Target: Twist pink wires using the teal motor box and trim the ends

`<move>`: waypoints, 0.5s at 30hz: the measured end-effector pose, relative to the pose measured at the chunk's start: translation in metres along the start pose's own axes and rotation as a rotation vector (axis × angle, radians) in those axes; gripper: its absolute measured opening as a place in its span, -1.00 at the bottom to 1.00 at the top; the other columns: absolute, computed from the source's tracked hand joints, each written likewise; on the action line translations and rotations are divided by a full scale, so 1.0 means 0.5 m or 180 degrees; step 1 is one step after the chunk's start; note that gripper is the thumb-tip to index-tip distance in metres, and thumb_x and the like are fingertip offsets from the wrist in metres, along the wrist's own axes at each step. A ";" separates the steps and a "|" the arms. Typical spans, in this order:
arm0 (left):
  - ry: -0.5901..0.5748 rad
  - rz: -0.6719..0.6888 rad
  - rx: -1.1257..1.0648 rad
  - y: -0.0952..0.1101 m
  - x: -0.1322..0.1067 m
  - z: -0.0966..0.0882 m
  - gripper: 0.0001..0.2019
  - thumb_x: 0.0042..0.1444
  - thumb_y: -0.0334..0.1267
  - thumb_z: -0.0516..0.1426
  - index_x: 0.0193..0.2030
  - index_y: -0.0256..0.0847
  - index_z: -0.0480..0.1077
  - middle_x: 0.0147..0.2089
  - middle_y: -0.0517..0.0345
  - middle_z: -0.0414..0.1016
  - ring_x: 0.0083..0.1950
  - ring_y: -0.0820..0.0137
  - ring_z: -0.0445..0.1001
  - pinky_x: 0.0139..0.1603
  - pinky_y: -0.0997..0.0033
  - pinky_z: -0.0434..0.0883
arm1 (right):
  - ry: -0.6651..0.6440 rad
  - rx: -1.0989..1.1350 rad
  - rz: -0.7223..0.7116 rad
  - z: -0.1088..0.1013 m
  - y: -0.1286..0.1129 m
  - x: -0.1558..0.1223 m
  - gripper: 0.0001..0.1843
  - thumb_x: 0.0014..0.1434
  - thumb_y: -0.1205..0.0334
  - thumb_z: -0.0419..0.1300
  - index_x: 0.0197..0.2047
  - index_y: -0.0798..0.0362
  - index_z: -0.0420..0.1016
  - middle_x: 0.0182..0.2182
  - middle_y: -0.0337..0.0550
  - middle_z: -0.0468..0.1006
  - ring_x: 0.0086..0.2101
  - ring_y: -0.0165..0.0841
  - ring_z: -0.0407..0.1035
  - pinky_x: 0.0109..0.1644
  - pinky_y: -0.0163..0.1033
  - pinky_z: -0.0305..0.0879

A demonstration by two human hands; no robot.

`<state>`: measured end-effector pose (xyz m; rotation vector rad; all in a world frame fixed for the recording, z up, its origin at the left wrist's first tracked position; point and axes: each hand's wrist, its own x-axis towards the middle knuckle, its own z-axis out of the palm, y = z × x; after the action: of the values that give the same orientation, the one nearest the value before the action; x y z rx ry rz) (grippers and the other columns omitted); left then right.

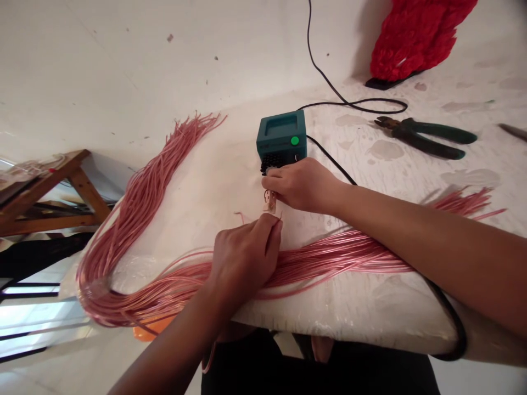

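A narrow pale strip (pixel 269 203) with a thin dark wire loop on it stands between my two hands. My left hand (pixel 247 255) is closed on its lower end, and a thin wire end sticks out near the thumb. My right hand (pixel 307 185) is pinched at its upper end, right at the black ridged part (pixel 272 162) on the front of a teal box (pixel 282 131) with a green button (pixel 295 141). What the right fingertips grip is hidden. Beneath my left hand and right forearm runs a long bundle of pink wires (pixel 321 255), curving round on the left.
Cutting pliers (pixel 428 136) with dark green handles lie at the right, near another tool's tip (pixel 513 131). A black cable (pixel 349 103) loops behind the box. A fluffy red thing (pixel 411 44) stands at the back. Left of the table is a wooden bench (pixel 53 192).
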<state>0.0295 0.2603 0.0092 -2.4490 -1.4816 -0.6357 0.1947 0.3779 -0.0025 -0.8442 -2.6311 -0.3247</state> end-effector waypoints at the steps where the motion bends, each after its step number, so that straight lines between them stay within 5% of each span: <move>1: -0.0020 -0.0048 0.0047 0.001 0.002 0.002 -0.83 0.29 -0.30 0.09 -0.30 -0.23 0.48 -0.59 0.25 0.47 -0.62 0.44 0.37 -0.53 0.39 0.12 | -0.0011 -0.0004 0.0008 -0.001 0.000 0.000 -0.79 0.36 0.28 0.04 -0.04 0.03 0.46 -0.24 -0.20 0.59 -0.39 -0.39 0.37 -0.44 -0.21 -0.29; 15: -0.0559 -0.1017 -0.0262 -0.010 0.007 0.013 -0.76 0.31 -0.22 0.07 -0.29 -0.20 0.53 -0.47 0.13 0.60 -0.47 0.33 0.53 -0.28 0.31 0.34 | -0.0023 0.0134 0.0144 -0.002 -0.003 -0.002 -0.76 0.34 0.28 0.02 -0.01 -0.01 0.45 -0.23 -0.22 0.60 -0.41 -0.39 0.37 -0.43 -0.22 -0.28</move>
<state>0.0281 0.2682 0.0050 -2.4002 -1.9786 -0.5582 0.1948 0.3760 -0.0022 -0.8912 -2.6118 -0.2540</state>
